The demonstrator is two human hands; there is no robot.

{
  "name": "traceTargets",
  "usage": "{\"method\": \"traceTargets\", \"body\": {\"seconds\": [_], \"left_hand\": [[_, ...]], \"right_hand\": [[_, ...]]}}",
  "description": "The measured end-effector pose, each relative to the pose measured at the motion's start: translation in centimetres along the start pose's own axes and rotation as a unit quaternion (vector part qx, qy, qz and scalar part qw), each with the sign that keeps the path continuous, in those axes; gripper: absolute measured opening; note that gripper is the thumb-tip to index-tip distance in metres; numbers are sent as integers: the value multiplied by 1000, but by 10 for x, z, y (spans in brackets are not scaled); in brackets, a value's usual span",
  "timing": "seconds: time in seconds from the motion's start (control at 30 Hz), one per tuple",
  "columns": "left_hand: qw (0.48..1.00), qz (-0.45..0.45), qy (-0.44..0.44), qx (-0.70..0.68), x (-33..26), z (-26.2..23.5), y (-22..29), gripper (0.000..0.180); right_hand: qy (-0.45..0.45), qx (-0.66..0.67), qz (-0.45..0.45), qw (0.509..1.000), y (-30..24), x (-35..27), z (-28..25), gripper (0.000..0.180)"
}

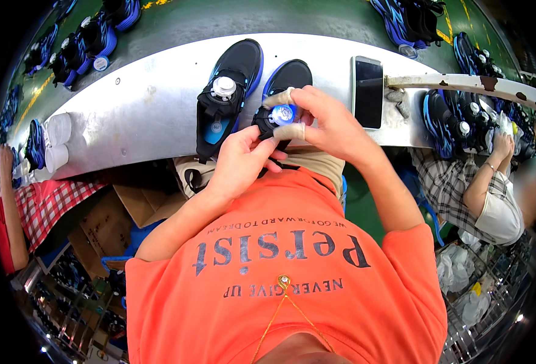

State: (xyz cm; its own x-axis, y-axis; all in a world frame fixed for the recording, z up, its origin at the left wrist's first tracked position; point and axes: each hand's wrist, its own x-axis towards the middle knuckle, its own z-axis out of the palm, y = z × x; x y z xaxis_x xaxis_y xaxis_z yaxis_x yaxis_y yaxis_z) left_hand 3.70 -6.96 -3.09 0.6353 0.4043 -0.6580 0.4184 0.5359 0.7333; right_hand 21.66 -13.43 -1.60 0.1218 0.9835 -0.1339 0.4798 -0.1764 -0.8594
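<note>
Two black-and-blue sneakers lie side by side on the metal workbench in front of me. The left sneaker [230, 91] carries a white round knob [223, 88] on its tongue, and no hand touches it. On the right sneaker [292, 77] a round disc [282, 114] glows blue. My right hand [332, 124], with pale covers on thumb and forefinger, closes these two digits around the disc's edge. My left hand [244, 158] pinches the same sneaker near its opening, just below the disc; its fingertips are partly hidden.
A dark phone [367, 92] lies right of the sneakers, beside a chipped white metal bar [462, 82]. White round containers [57, 141] stand at the bench's left end. More sneakers [441, 124] sit at right. Co-workers sit at both sides, one in a checked apron [447, 182].
</note>
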Motion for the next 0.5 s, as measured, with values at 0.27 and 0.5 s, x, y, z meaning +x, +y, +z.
{"method": "traceTargets", "body": {"seconds": [0.27, 0.5], "left_hand": [[998, -10, -37, -48, -9, 5, 5, 23], [994, 2, -42, -105, -4, 6, 4, 28]], "right_hand": [[49, -28, -29, 998, 0, -7, 8, 29], [15, -28, -35, 999, 2, -3, -2, 29]]}}
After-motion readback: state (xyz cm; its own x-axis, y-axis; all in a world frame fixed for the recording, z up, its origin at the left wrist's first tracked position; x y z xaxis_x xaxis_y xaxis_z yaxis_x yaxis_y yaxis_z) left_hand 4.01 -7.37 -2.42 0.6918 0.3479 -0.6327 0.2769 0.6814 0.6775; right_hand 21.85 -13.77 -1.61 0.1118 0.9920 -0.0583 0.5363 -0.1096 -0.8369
